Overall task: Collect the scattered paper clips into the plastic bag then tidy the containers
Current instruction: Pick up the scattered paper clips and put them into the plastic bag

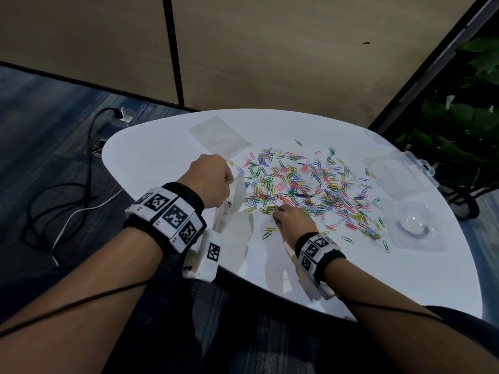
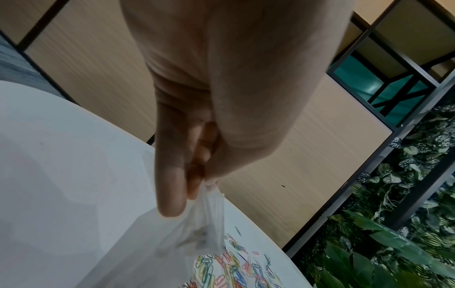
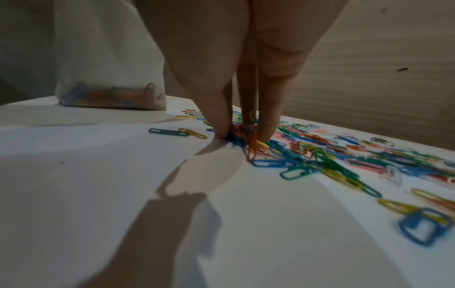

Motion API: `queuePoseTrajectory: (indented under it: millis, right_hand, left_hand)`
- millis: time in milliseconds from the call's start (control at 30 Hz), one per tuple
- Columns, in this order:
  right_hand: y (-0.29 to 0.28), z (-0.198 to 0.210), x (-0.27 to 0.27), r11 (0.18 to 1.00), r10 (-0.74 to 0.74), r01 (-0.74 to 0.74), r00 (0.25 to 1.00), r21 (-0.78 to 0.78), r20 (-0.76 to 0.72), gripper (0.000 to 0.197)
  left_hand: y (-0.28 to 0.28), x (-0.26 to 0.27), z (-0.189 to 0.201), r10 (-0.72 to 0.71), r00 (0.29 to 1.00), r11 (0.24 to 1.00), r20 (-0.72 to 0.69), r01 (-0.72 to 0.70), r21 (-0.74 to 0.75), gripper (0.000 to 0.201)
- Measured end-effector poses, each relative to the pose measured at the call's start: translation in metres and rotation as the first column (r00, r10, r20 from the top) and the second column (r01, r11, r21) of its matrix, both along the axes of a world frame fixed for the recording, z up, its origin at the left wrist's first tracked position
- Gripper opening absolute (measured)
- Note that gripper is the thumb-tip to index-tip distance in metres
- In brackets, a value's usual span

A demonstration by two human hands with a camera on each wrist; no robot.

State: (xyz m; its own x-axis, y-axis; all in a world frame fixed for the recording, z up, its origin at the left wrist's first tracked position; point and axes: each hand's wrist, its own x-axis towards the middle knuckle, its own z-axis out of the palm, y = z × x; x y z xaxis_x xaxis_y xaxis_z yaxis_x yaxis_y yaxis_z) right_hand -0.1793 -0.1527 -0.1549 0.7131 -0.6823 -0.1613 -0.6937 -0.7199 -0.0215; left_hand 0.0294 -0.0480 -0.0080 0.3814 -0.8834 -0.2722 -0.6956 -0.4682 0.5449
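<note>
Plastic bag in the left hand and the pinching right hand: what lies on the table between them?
In the head view, a few stray paper clips on otherwise bare white table separate the plastic bag, held by the left hand, from the right hand.

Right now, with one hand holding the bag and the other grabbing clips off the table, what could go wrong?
1. The left hand pinches the plastic bag by its top edge only, so the mouth may sag shut and clips could miss it.
2. The right hand pinches a tangled bunch of paper clips; some may drop on the way.
3. Loose clips lie near the table edge and could be swept onto the floor.
</note>
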Motion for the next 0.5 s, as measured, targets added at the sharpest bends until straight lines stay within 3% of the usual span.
queuePoseTrajectory:
  millis: [100,167,233,300,367,433,500]
  right_hand:
    - [-0.006,0.009,0.005,0.991,-0.111,0.108,0.993,0.073,0.037,0.017]
    - [-0.012,0.02,0.003,0.943,-0.295,0.27,0.949,0.194,0.115,0.016]
    - [-0.019,0.031,-0.002,0.84,-0.499,0.412,0.842,0.353,0.206,0.01]
    - [-0.026,0.042,-0.006,0.674,-0.684,0.457,0.682,0.581,0.258,0.008]
    - [-0.028,0.059,-0.004,0.457,-0.84,0.331,0.464,0.826,0.28,0.01]
    - [-0.026,0.08,0.003,0.306,-0.922,0.095,0.277,0.947,0.27,0.015]
    - [-0.018,0.1,0.013,0.214,-0.95,-0.1,0.211,0.972,0.231,0.022]
  left_hand:
    - [-0.001,-0.001,0.0,-0.007,1.0,1.0,0.0,0.007,0.001,0.034]
    - [-0.001,-0.002,0.0,-0.016,1.0,1.0,0.003,0.016,0.004,0.034]
    - [-0.001,-0.003,0.0,-0.021,1.0,1.0,0.007,0.021,0.008,0.033]
    - [-0.002,-0.003,0.0,-0.023,1.0,1.0,0.006,0.023,0.009,0.033]
    - [-0.002,-0.004,0.001,-0.023,1.0,1.0,0.002,0.023,0.007,0.032]
    - [-0.002,-0.005,0.002,-0.027,1.0,1.0,0.0,0.027,0.008,0.031]
    - [-0.002,-0.007,0.001,-0.03,1.0,1.0,-0.004,0.03,0.008,0.03]
